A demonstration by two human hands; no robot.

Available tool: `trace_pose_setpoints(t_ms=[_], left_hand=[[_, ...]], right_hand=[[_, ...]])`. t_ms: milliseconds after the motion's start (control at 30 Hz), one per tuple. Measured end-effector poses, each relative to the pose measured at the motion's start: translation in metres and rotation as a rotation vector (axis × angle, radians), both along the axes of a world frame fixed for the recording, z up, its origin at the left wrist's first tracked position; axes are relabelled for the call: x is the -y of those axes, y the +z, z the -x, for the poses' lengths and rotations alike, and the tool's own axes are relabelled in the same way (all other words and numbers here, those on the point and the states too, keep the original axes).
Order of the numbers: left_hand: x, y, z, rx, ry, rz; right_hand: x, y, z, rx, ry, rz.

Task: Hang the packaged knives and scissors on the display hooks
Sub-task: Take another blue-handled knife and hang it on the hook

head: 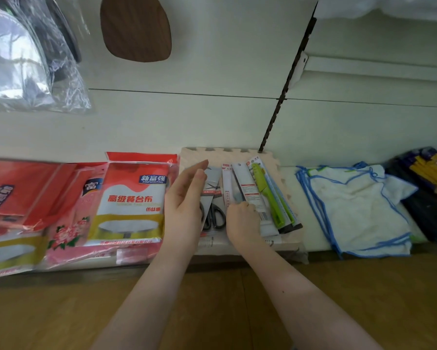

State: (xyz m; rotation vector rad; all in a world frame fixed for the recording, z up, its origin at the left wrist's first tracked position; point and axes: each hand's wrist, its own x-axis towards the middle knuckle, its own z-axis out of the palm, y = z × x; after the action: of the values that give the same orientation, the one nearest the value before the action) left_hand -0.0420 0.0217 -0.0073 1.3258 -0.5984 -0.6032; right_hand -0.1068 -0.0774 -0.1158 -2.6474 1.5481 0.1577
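Observation:
Several carded packages lie fanned on a pale foam mat point(240, 153) on the low shelf. Black-handled scissors point(215, 216) on a grey card sit at the left of the fan. Beside them lie white and grey knife packages point(247, 188), then a green-handled knife package point(269, 193) at the right. My left hand point(184, 198) hovers with straight fingers over the left edge of the scissors card. My right hand point(242, 221) has its fingers curled onto the lower part of the white and grey knife packages, pinching them. No display hooks show in this view.
Red and pink tablecloth packs point(131, 200) lie left of the mat. White cloths with blue trim point(358, 208) lie to its right, dark and yellow goods point(429, 178) beyond. A slotted black upright point(285, 92) runs up the white back panel. Bagged items point(22, 59) hang top left.

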Motion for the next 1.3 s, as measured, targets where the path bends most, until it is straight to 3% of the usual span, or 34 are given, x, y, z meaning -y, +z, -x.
trace_pose_setpoints(t_ms=[367,733,967,1300], left_hand=[[0.003,-0.002,-0.003,0.007,-0.001,-0.022],[0.006,-0.004,-0.001,-0.02,-0.049,-0.024],[0.007,-0.007,-0.003,0.015,-0.073,-0.063],[0.027,-0.011,-0.007,0.065,-0.071,-0.248]], right_hand=[[0.005,0.015,0.008,0.276,-0.092,-0.076],[0.002,0.026,0.012,0.334,-0.085,-0.019],[0.006,0.042,0.013,0.551,-0.199,-0.108],[-0.013,0.087,0.023,0.709,-0.112,-0.013]])
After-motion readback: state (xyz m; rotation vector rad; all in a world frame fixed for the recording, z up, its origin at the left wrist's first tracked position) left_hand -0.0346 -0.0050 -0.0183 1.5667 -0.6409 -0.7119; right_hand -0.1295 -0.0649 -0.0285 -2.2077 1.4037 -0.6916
